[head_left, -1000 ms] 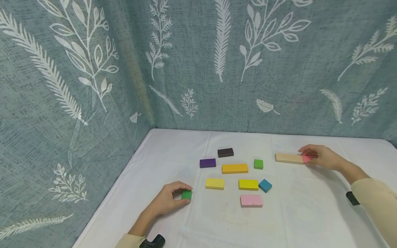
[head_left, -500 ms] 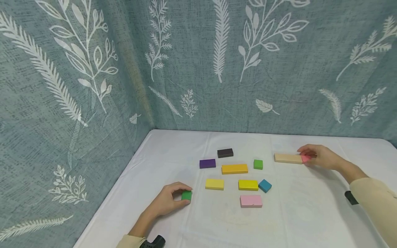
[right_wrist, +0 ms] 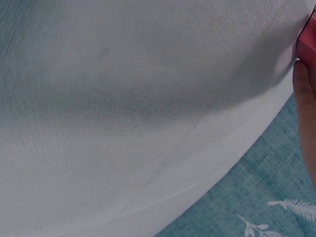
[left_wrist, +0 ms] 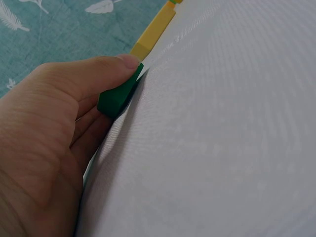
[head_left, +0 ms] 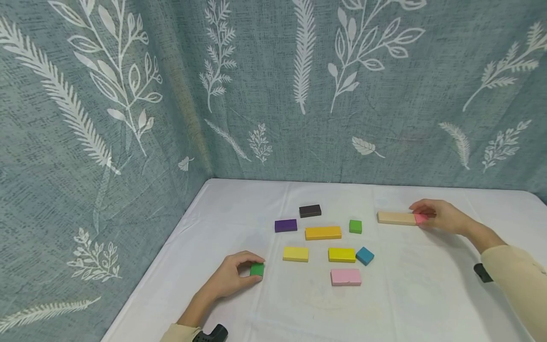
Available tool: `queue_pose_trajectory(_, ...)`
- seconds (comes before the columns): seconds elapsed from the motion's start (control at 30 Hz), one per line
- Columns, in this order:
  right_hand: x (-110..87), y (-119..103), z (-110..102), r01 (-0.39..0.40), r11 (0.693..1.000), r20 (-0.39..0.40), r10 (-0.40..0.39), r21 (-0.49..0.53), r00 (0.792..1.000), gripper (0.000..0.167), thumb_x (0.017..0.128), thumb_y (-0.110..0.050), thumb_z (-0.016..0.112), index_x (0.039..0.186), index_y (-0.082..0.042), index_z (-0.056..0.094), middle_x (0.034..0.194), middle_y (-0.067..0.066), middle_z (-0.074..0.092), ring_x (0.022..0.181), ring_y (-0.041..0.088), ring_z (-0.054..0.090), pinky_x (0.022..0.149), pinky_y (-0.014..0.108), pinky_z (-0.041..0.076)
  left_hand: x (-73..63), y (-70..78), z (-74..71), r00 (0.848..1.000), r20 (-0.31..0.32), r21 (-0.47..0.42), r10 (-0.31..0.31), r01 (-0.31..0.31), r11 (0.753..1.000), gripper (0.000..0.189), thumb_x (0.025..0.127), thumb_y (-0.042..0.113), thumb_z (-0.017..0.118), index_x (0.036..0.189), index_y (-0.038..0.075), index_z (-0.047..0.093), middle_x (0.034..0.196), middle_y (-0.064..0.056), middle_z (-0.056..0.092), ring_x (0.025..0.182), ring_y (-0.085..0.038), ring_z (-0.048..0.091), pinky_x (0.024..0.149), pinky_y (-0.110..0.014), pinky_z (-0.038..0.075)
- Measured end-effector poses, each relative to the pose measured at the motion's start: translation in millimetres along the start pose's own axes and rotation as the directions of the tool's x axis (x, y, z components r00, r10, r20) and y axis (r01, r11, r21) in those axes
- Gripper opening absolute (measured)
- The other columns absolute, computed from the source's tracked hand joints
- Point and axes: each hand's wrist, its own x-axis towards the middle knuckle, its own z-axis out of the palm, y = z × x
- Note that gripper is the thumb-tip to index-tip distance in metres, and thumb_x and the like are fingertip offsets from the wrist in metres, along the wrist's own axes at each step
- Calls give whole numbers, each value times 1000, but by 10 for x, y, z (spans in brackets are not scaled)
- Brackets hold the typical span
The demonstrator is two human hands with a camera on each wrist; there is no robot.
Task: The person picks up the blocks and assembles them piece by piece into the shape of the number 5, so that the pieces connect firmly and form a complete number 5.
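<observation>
At the table's left, my left hand [head_left: 232,274] pinches a small dark green block [head_left: 257,269] between thumb and fingers. The left wrist view shows the thumb along one side of that green block [left_wrist: 118,96], low against the white cloth. Over at the back right, my right hand [head_left: 444,217] holds a small pinkish-red block [head_left: 420,218] by its sides. That block meets the right end of a long tan block [head_left: 396,218]. In the right wrist view only part of the red block [right_wrist: 307,44] and a finger show at the right edge.
Between the hands lie black [head_left: 310,211], purple [head_left: 285,225], orange [head_left: 323,232], light green [head_left: 355,226], pale yellow [head_left: 296,253], bright yellow [head_left: 342,255], blue [head_left: 365,256] and pink [head_left: 345,277] blocks on the white-covered table [head_left: 299,313]. A leaf-patterned teal curtain [head_left: 273,95] stands behind.
The whole head view shifts very slightly. Both hands keep their grip on the green and the red block, and the loose blocks stay in place.
</observation>
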Motion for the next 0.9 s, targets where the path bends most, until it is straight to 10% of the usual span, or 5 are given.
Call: queue_pose_trajectory(0.9, -1, 39, 12, 8, 1000, -20, -8, -8, 1000, 46, 80, 5, 71, 122, 9, 54, 108, 20, 63, 101, 35, 57, 82, 30, 50, 9, -5, -4, 1000, 1, -5, -21, 21, 1000, 34, 78, 13, 79, 110, 12, 68, 108, 2, 65, 100, -14, 60, 91, -30, 49)
